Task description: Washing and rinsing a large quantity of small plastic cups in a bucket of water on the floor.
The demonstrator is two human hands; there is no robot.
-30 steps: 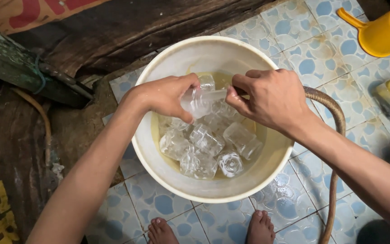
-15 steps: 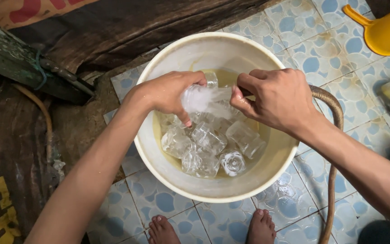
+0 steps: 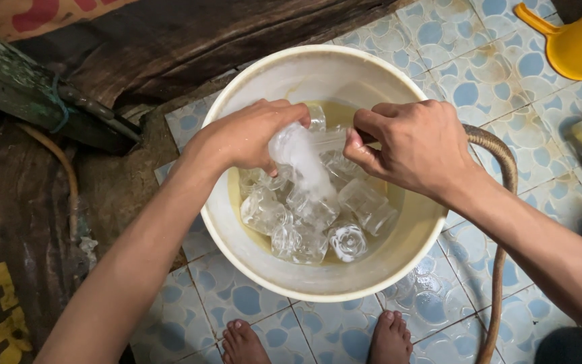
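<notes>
Fingers of the left hand (image 3: 254, 135) curl round a clear drinking glass (image 3: 302, 165), gripping it near one end and holding it tilted above the water, its surface blurred and pale. Opposite it, the right hand (image 3: 409, 145) is closed in a pinch at the glass's other end, thumb pressed against bent fingers; whether it holds a cloth or only the glass I cannot tell. Below both hands, more clear glasses (image 3: 318, 226) lie heaped on their sides in shallow yellowish water inside a round cream bucket (image 3: 318, 286). A brown hose (image 3: 500, 222) bends along the bucket's right side on the blue patterned tile floor (image 3: 469, 74). Bare feet (image 3: 244, 344) stand just beside the bucket's near rim, and a yellow jug (image 3: 580, 44) sits well apart at the upper right.
</notes>
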